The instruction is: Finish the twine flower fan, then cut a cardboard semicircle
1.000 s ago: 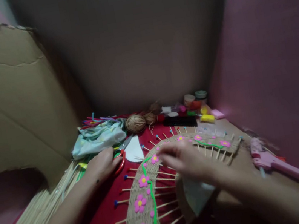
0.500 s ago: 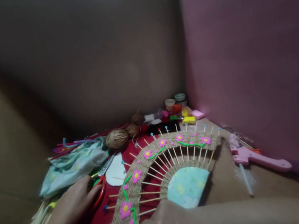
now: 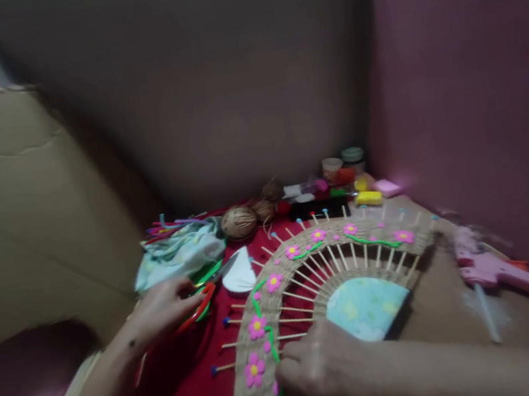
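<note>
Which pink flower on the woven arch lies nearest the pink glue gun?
The flower at the far right end of the arch, just past the green stem; every other flower sits further left of the glue gun.

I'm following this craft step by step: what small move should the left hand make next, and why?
Probably close the left hand around the red scissors and lift them: it rests on the handles, while the right hand pins the woven fan by the green stem.
</note>
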Motion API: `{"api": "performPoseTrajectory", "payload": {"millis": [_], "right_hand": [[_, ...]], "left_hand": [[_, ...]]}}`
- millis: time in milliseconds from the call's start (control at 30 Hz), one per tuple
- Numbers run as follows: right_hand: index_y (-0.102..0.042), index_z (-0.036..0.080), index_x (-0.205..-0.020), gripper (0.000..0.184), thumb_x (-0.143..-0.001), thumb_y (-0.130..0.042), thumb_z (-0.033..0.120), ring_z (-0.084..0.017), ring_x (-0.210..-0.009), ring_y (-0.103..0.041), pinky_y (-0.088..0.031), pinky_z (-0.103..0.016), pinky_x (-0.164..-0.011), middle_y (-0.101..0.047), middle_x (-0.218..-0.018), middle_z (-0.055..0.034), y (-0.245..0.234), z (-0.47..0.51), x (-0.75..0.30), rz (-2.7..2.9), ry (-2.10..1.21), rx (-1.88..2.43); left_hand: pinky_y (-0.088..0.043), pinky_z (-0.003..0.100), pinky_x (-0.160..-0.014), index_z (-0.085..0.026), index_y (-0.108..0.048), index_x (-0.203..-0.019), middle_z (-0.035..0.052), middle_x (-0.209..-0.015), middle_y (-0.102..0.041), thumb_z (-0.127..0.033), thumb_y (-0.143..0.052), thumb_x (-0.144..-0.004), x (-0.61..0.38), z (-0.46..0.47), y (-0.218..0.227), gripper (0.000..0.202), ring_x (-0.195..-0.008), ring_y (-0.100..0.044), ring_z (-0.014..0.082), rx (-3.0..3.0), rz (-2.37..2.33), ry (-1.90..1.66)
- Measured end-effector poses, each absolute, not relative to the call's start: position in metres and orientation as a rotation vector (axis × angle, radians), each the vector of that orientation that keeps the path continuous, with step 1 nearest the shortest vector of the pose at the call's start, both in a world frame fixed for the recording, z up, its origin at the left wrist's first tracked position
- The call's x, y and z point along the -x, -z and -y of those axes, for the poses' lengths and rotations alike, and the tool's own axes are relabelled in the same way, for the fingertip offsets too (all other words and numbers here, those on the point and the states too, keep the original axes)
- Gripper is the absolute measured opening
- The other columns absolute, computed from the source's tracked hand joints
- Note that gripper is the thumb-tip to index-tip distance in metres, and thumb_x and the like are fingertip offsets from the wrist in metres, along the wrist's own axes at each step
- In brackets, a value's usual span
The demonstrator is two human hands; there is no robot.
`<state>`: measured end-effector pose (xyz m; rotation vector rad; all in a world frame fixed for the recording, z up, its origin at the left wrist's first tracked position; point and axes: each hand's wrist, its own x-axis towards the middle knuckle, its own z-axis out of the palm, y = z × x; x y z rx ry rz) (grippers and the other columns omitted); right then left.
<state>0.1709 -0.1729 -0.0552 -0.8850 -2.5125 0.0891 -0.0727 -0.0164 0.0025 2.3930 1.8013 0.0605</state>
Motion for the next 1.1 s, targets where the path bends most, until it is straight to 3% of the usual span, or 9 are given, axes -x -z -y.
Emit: {"api": "performPoseTrajectory", "payload": {"millis": [167,333,500,633,767,967,1100], "right_hand": [[-0.047,0.020,-0.073,0.008,-0.067,-0.050,0.015,-0.008,-0.049,-0.043,-0.024,-0.026,-0.043,-0.057,-0.065,0.0024,0.054,0.170,-0.169,2.434,-0.204,0.866],[-0.050,0.019,-0.067,0.003,-0.070,-0.052,0.019,-0.009,-0.047,-0.044,-0.025,-0.026,-0.041,-0.058,-0.060,0.0009,0.046,0.169,-0.169,2.406,-0.203,0.918],[-0.056,0.019,-0.068,0.016,-0.079,-0.044,0.019,-0.009,-0.045,-0.045,-0.026,-0.026,-0.043,-0.059,-0.059,-0.0004,0.020,0.152,-0.179,2.354,-0.077,0.972],[-0.063,0.018,-0.069,0.021,-0.078,-0.044,0.016,-0.011,-0.056,-0.052,-0.032,-0.025,-0.052,-0.062,-0.064,-0.0027,-0.012,0.108,-0.183,2.348,-0.072,1.067],[-0.067,0.016,-0.070,0.020,-0.075,-0.048,0.016,-0.011,-0.056,-0.053,-0.036,-0.022,-0.055,-0.064,-0.064,-0.0033,-0.035,0.040,-0.176,2.265,-0.218,1.302],[-0.071,0.016,-0.080,0.022,-0.073,-0.051,0.016,-0.016,-0.068,-0.059,-0.038,-0.023,-0.062,-0.069,-0.076,-0.0074,-0.040,-0.062,-0.135,2.163,-0.126,1.418],[-0.071,0.018,-0.085,0.023,-0.073,-0.052,0.016,-0.013,-0.070,-0.059,-0.038,-0.019,-0.061,-0.070,-0.081,-0.0043,-0.037,-0.096,-0.087,2.199,-0.142,1.328]], "left_hand": [[-0.038,0.023,-0.055,-0.017,-0.061,-0.074,0.0000,-0.071,-0.062,-0.050,-0.049,-0.071,0.086,0.021,-0.011,0.035,-0.066,-0.056,0.0159,-2.311,-1.685,-0.031],[-0.040,0.025,-0.058,-0.017,-0.062,-0.082,0.0037,-0.078,-0.064,-0.048,-0.042,-0.076,0.071,0.021,0.007,0.037,-0.072,-0.058,0.0179,-2.380,-1.690,-0.125],[-0.041,0.029,-0.066,-0.018,-0.059,-0.086,0.0088,-0.088,-0.063,-0.042,-0.046,-0.076,0.049,0.025,0.035,0.029,-0.081,-0.060,0.0230,-2.458,-1.799,-0.166],[-0.042,0.031,-0.076,-0.019,-0.058,-0.092,0.0104,-0.101,-0.058,-0.040,-0.044,-0.079,0.046,0.030,0.040,0.029,-0.093,-0.056,0.0235,-2.533,-1.817,-0.193],[-0.044,0.034,-0.078,-0.017,-0.057,-0.094,0.0116,-0.100,-0.057,-0.040,-0.041,-0.081,0.049,0.031,0.040,0.031,-0.095,-0.054,0.0250,-2.641,-1.771,-0.160],[-0.045,0.035,-0.080,-0.017,-0.055,-0.098,0.0115,-0.102,-0.056,-0.041,-0.042,-0.081,0.051,0.031,0.042,0.032,-0.096,-0.052,0.0251,-2.669,-1.727,-0.116],[-0.046,0.037,-0.078,-0.016,-0.055,-0.098,0.0130,-0.102,-0.056,-0.041,-0.042,-0.081,0.051,0.032,0.043,0.033,-0.095,-0.052,0.0263,-2.669,-1.715,-0.106]]}}
